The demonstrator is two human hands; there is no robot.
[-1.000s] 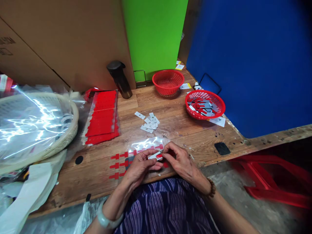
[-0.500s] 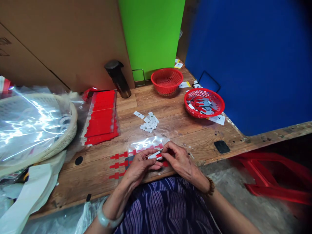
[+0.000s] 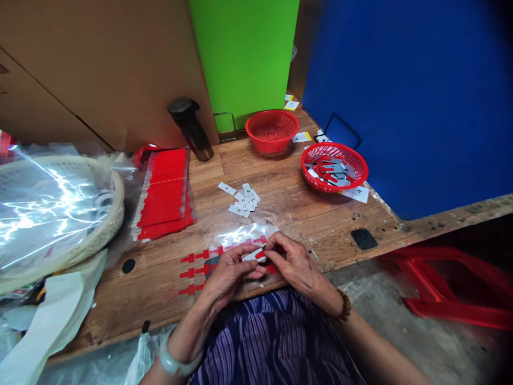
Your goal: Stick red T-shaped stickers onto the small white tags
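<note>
Just above the table's front edge, my left hand (image 3: 230, 271) is closed on a small white card (image 3: 250, 256), held between thumb and fingers. My right hand (image 3: 295, 263) pinches at the card's right end, where a small red piece (image 3: 260, 254) lies against it; the fingertips partly hide this piece. Under both hands is a clear plastic sheet (image 3: 236, 234) bearing rows of red T-shaped pieces (image 3: 187, 273). A dark grey patch shows beside my left hand. Beyond the sheet lies a loose pile of small white printed cards (image 3: 245, 199).
A red basket (image 3: 363, 171) at right holds grey, white and red pieces; another red basket (image 3: 272, 140) stands behind it. Left are a stack of red sheets (image 3: 164, 187), a dark bottle (image 3: 192, 131) and a large plastic-covered white basket (image 3: 118, 200). A red stool (image 3: 425, 278) stands right.
The view has shifted slightly. The red piece has turned a little against the white card at my right fingertips; both hands stay in nearly the same place.
</note>
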